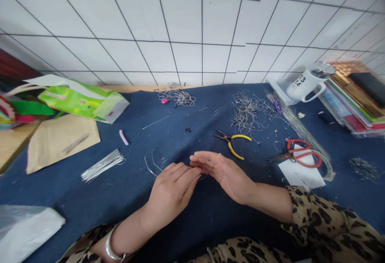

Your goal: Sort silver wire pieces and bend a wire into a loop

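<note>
My left hand (176,187) is closed in a pinch low in the middle, back of the hand upward. A thin wire (203,177) curves out faintly below its fingertips; most of it is hidden. My right hand (227,177) meets those fingertips from the right, its fingers stretched out and lying side by side, the thumb hard to make out. Just beyond it lie yellow-handled pliers (230,138), jaws apart. Two short curved wires (152,162) rest beyond my left hand, and a bundle of straight wires (102,166) lies farther left.
Tangled wire (245,112) lies behind the pliers. Red-handled scissors (303,154) rest partly on white paper (288,170) beside long straight wires (297,122). A white mug (303,82) and stacked books (351,102) stand back right. A green bag (81,98) and brown envelope (45,142) lie left.
</note>
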Available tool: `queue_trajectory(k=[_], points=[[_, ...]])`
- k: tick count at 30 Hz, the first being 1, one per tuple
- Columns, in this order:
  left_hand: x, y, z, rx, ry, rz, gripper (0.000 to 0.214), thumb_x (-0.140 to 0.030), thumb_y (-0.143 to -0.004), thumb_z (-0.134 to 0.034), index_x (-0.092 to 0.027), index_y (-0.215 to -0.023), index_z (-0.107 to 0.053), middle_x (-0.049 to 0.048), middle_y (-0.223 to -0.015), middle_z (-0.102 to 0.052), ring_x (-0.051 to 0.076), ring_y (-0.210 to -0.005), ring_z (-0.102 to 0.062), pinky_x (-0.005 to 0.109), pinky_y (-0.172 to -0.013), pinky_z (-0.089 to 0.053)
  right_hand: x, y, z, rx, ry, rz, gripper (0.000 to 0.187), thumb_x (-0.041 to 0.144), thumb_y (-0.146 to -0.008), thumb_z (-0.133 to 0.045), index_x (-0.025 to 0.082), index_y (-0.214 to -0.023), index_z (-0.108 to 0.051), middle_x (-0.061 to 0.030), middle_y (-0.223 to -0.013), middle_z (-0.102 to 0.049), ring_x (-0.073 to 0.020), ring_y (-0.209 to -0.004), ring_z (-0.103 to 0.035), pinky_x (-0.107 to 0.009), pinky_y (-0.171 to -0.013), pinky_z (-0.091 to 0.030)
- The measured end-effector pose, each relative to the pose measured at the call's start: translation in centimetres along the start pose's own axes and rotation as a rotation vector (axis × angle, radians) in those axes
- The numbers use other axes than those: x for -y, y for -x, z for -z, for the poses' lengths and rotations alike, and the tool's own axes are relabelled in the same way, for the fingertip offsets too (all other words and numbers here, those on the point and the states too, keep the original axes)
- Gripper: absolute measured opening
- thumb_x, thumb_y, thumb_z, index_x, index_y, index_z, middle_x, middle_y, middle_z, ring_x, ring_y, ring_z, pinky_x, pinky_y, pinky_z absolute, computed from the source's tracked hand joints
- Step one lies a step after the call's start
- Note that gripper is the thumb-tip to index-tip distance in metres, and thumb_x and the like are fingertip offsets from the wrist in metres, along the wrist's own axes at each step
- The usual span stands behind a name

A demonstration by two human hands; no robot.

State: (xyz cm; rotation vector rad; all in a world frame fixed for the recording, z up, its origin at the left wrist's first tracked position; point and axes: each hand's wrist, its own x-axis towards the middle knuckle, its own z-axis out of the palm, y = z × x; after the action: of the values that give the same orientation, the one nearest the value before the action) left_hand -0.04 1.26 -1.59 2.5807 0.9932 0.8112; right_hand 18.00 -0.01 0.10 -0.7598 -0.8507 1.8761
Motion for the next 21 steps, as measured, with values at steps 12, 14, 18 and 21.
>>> queue_trajectory(k=[12, 14, 18, 21], points=[[0.2, 0.3, -0.4, -0.079, 0.071, 0.021, 0.037, -0.01, -0.085, -0.047, -0.016, -0.122, -0.046, 0.0049, -0.08, -0.062, 0.014, -0.067, -0.05, 0.029, -0.062, -0.043, 0.8, 0.5, -0.8, 0.025, -0.158, 0.047, 0.044, 0.045, -0.088, -0.04, 0.021, -0.124, -0.047, -0.0103, -0.132, -0.048, -0.0213, -0.121, -0.044, -0.044, -0.106, -0.025], [0.0, 0.4, -0.4, -0.104, 0.085, 0.032, 0.039, -0.01, -0.085, -0.048, -0.017, -0.123, -0.045, 0.0049, -0.082, -0.062, 0.014, -0.067, -0.05, 0.029, -0.063, -0.044, 0.8, 0.6, -0.9, 0.023, -0.193, 0.04, 0.044, 0.045, -0.088, -0.041, 0.023, -0.125, -0.045, -0.0094, -0.131, -0.048, -0.0208, -0.12, -0.044, -0.044, -0.106, -0.025], [-0.2, 0.5, -0.2, -0.148, 0.113, 0.058, 0.04, -0.009, -0.084, -0.049, -0.019, -0.122, -0.046, 0.0046, -0.083, -0.063, 0.014, -0.071, -0.053, 0.029, -0.065, -0.045, 1.0, 0.7, -1.1, 0.008, -0.254, -0.003, 0.045, 0.047, -0.089, -0.037, 0.024, -0.128, -0.041, -0.0089, -0.133, -0.046, -0.0204, -0.117, -0.047, -0.045, -0.106, -0.025], [-0.3, 0.6, 0.0, -0.177, 0.139, 0.06, 0.039, -0.007, -0.084, -0.05, -0.019, -0.121, -0.048, 0.0046, -0.083, -0.064, 0.014, -0.072, -0.055, 0.029, -0.066, -0.046, 1.1, 0.6, -1.2, 0.014, -0.245, -0.023, 0.047, 0.049, -0.088, -0.037, 0.025, -0.128, -0.041, -0.0093, -0.134, -0.045, -0.0203, -0.117, -0.048, -0.045, -0.105, -0.025]])
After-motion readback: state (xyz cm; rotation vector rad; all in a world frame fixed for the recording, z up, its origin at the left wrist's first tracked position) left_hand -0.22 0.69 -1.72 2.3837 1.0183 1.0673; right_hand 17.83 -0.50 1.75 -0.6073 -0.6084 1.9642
